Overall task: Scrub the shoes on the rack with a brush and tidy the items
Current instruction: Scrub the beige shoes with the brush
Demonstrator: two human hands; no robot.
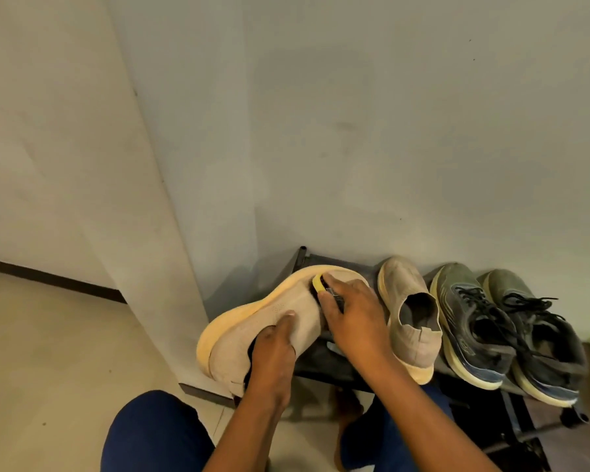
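Note:
A beige knit shoe with a pale orange sole is tilted on its side above the left end of the dark shoe rack. My left hand grips it, fingers inside the opening and thumb on the upper. My right hand holds a yellow brush pressed against the shoe near the toe; most of the brush is hidden under the palm. Its matching beige shoe rests on the rack just to the right.
Two dark grey laced sneakers stand on the right part of the rack. A grey wall is behind, with a wall corner close on the left. Cream floor tiles lie at the left. My knees in blue trousers are below.

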